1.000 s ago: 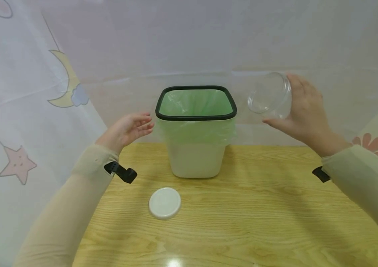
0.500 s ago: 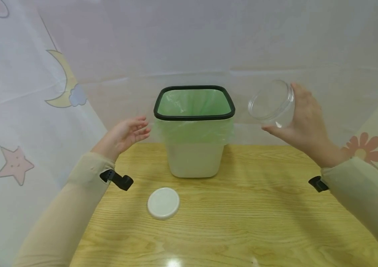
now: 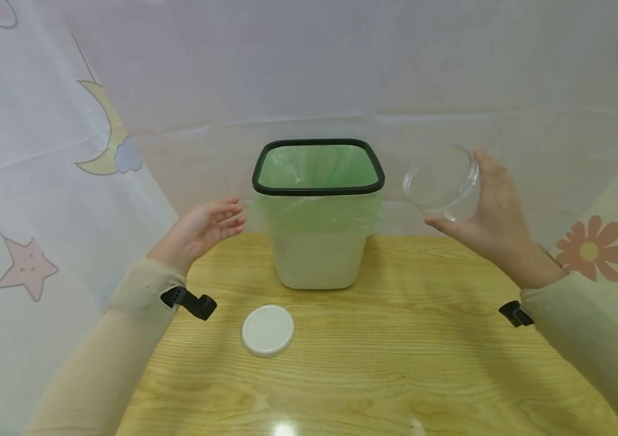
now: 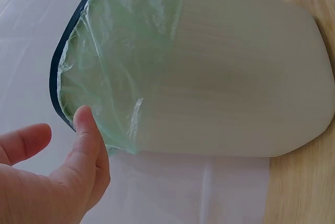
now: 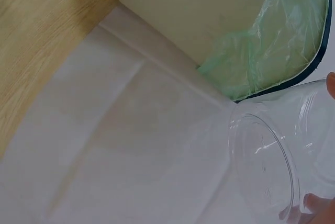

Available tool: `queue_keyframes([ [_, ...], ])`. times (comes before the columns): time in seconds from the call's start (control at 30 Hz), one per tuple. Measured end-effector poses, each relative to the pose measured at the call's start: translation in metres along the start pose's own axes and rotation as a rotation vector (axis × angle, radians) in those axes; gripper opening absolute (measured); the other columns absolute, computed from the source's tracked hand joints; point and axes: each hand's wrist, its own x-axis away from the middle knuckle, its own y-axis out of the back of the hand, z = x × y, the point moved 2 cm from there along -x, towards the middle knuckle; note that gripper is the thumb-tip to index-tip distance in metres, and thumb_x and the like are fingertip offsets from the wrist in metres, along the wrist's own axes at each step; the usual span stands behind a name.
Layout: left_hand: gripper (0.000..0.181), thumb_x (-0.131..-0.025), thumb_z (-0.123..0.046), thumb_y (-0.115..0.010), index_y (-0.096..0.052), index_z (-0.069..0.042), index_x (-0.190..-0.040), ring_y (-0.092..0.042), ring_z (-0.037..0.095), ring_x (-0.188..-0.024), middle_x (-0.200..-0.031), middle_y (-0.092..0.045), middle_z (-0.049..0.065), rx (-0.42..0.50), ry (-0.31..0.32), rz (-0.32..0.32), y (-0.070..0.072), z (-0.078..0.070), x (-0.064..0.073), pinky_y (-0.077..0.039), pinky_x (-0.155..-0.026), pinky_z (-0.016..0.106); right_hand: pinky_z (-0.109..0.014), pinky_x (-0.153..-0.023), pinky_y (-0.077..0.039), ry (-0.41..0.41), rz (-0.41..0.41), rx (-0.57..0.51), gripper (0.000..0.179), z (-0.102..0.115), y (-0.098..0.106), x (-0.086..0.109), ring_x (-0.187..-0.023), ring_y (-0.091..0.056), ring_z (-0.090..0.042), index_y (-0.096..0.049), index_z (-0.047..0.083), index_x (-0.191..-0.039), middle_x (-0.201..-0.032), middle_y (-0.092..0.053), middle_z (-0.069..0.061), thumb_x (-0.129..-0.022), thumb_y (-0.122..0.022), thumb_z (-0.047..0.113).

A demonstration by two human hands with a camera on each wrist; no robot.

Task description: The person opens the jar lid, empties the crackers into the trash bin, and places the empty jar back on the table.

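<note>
My right hand (image 3: 502, 221) grips a clear, see-through plastic jar (image 3: 464, 203), thumb below and fingers round its far side. The jar is held tilted in the air, to the right of the trash bin (image 3: 320, 260). In the right wrist view the jar (image 5: 264, 166) shows nothing inside and overlaps the bin's black rim (image 5: 309, 69). My left hand (image 3: 200, 233) hangs beside the bin's left side, fingers loosely bent, holding nothing. In the left wrist view its fingertip overlaps the rim and green bag (image 4: 120, 56). A round white lid (image 3: 268, 330) lies flat on the table.
The cream bin stands upright at the back of the wood-grain table (image 3: 396, 351), with a green liner folded over its top under a black ring. A pale printed cloth (image 3: 309, 66) hangs behind and at both sides.
Both hands have sunk a little, the right one carrying the jar down with it. Bin and lid stay in place.
</note>
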Motion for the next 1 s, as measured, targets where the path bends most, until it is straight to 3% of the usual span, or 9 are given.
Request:
queue_keyframes([
  [0.23, 0.054, -0.104, -0.003, -0.036, -0.015, 0.004, -0.153, -0.059, 0.011, -0.084, -0.117, -0.041, 0.008, -0.039, -0.004, -0.011, 0.006, 0.009, 0.005, -0.052, -0.077, 0.021, -0.066, -0.102, -0.028, -0.049, -0.003, -0.038, 0.115, 0.0, -0.004, 0.008, -0.125, -0.035, -0.05, -0.023, 0.0, -0.151, -0.145, -0.034, -0.028, -0.058, -0.091, 0.01],
  [0.53, 0.054, -0.103, -0.004, -0.039, -0.015, 0.007, -0.151, -0.06, 0.011, -0.084, -0.11, -0.046, 0.007, -0.04, -0.015, 0.001, 0.01, 0.016, 0.012, -0.052, -0.078, 0.022, -0.067, -0.103, -0.026, -0.15, 0.017, -0.103, 0.117, 0.004, -0.01, 0.016, -0.128, -0.033, -0.05, -0.018, 0.0, -0.152, -0.146, -0.031, -0.03, -0.06, -0.09, 0.001],
  [0.73, 0.056, -0.104, -0.004, -0.039, -0.013, 0.007, -0.152, -0.059, 0.011, -0.085, -0.118, -0.04, 0.009, -0.057, -0.017, 0.009, 0.011, 0.021, 0.016, -0.052, -0.079, 0.021, -0.068, -0.102, -0.026, -0.171, 0.024, -0.124, 0.118, 0.007, -0.011, 0.023, -0.127, -0.033, -0.049, -0.017, 0.0, -0.152, -0.145, -0.031, -0.029, -0.06, -0.09, 0.003],
  [1.0, 0.055, -0.103, -0.003, -0.04, -0.015, 0.009, -0.15, -0.06, 0.012, -0.085, -0.115, -0.043, 0.008, -0.04, -0.016, 0.006, 0.012, 0.03, 0.018, -0.053, -0.079, 0.022, -0.071, -0.1, -0.026, -0.211, 0.038, -0.154, 0.12, 0.007, -0.013, 0.031, -0.129, -0.031, -0.052, -0.013, 0.003, -0.154, -0.146, -0.03, -0.031, -0.061, -0.09, 0.001],
])
